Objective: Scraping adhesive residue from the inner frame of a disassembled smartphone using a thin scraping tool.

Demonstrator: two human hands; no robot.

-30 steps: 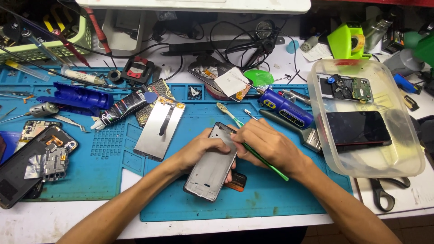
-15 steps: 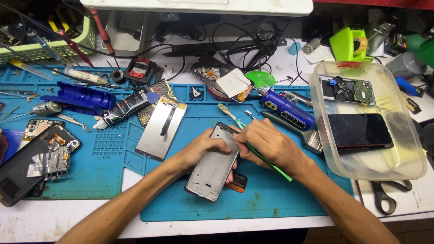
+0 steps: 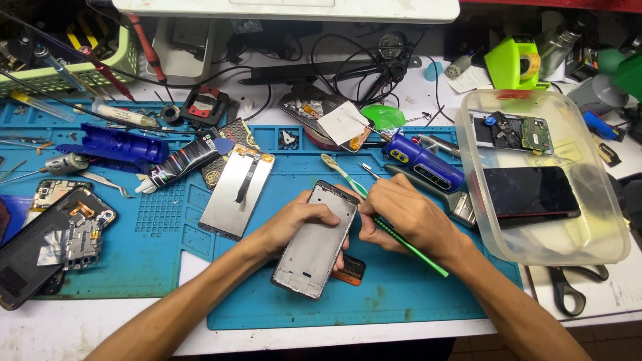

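The left hand [image 3: 294, 224] is grasping a silver-grey metal phone frame [image 3: 315, 239], its grip wrapping the frame's left edge with the thumb lying across the top. The frame is lying tilted on the blue silicone work mat [image 3: 401, 294] near the middle of the white counter [image 3: 87, 327], partly covering a small dark and orange part [image 3: 349, 269]. The right hand [image 3: 406, 217] is clenching a thin green stick tool [image 3: 416, 251] like a pen, its working end hidden by the fingers at the frame's upper right edge and its tail pointing down to the right. Just left of the frame a silver rectangular display panel [image 3: 237, 190] with a dark ribbon cable is lying flat. To the right a clear plastic tub [image 3: 602, 247] is holding a black phone [image 3: 528, 192] and a green circuit board [image 3: 511, 132]. A blue electric screwdriver [image 3: 422, 160] is resting above the right hand.
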